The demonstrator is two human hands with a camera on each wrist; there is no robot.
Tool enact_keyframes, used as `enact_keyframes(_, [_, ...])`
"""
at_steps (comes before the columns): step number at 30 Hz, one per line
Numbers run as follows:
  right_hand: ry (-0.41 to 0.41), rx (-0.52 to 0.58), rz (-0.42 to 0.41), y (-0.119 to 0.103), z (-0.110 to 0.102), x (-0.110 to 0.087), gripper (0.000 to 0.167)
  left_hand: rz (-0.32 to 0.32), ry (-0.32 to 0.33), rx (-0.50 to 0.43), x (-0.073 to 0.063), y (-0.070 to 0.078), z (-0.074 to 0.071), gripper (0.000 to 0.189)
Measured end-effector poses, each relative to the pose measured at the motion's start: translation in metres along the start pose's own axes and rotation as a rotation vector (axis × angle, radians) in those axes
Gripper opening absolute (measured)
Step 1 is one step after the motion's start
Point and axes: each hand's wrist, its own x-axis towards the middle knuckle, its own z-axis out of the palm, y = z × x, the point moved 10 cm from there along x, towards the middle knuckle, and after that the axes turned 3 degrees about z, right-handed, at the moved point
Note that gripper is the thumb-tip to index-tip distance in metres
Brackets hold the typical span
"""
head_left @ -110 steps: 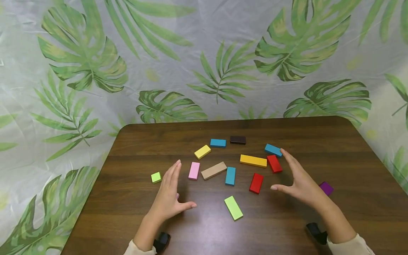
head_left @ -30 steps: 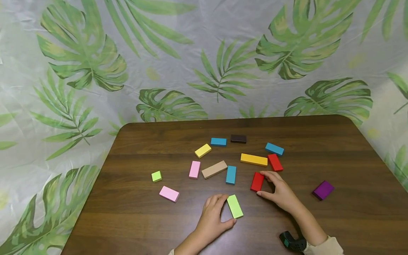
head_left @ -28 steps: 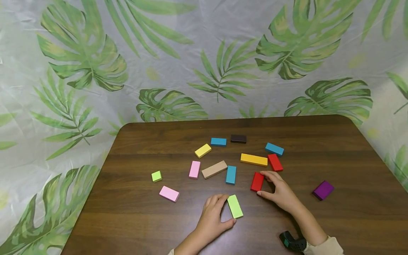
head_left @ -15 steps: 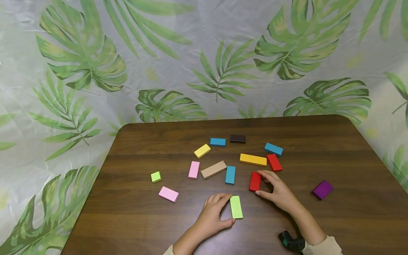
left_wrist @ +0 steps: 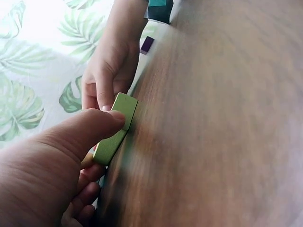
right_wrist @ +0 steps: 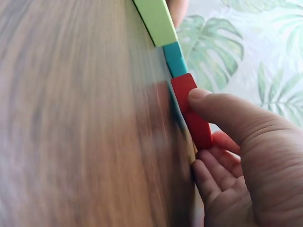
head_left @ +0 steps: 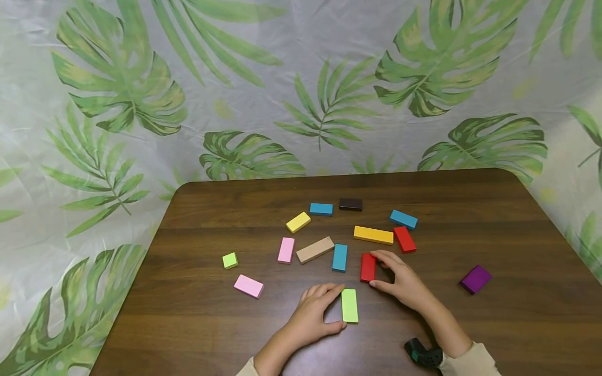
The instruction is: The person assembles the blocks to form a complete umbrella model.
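My left hand (head_left: pixel 308 316) pinches a lime green block (head_left: pixel 349 306) by its two ends, thumb at the near end and fingertips at the far end. The block lies flat on the dark wooden table (head_left: pixel 188 324). Just up and to the right, my right hand (head_left: pixel 402 279) holds a red block (head_left: pixel 368 267) the same way. A small gap separates the two blocks. In the left wrist view the thumb presses the end of the green block (left_wrist: pixel 113 127). The right wrist view has the thumb against the red block (right_wrist: pixel 191 111).
Beyond the hands lie a teal block (head_left: pixel 339 258), a tan block (head_left: pixel 315 250), an orange block (head_left: pixel 373 235), another red block (head_left: pixel 405 239) and several more. A purple block (head_left: pixel 476 279) lies far right; a pink block (head_left: pixel 249 286) and a small green block (head_left: pixel 230 260) are left.
Both hands have come down from spread above the table onto the blocks. The red block has slid left, and the green block has turned straighter and shifted slightly right.
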Motion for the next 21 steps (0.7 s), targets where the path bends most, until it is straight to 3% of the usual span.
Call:
enact_keyframes(8, [-0.033,-0.005,0.013,-0.004,0.007,0.004,0.066,0.011,-0.009,-0.005,0.000,-0.001,0.002,0.070])
enact_keyframes(21, [-0.048,-0.001,-0.033,-0.010,0.013,0.007,0.064,-0.008,0.019,-0.046,0.000,-0.003,0.000,0.061])
